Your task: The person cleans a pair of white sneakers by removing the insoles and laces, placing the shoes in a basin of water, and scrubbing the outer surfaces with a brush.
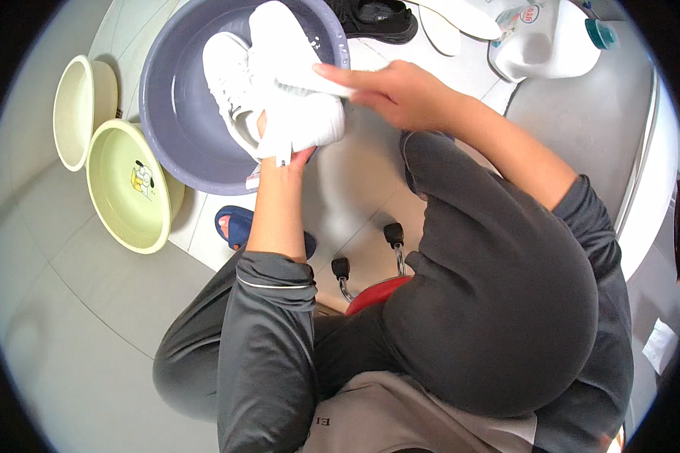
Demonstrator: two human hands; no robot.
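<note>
A white lace-up sneaker [225, 76] is held tilted over a large purple-grey plastic basin [173, 130]. My left hand [301, 158] grips it from the near side, its fingers mostly hidden by the shoe. In my right hand [405, 93] is the handle of a white brush [335, 88], forefinger stretched along the top. Its greyish bristles face the white surface just below them; contact cannot be told. More white shoe surfaces lie beside the laces, too bright to say whether they belong to a second shoe.
Left of the basin, a cream basin [73, 113] and a pale green basin [127, 192] lean tilted. Beyond my right hand are a black shoe [379, 20], white insoles [459, 20] and a white jug [549, 45] with a green cap. A red-seated stool [374, 294] is under me.
</note>
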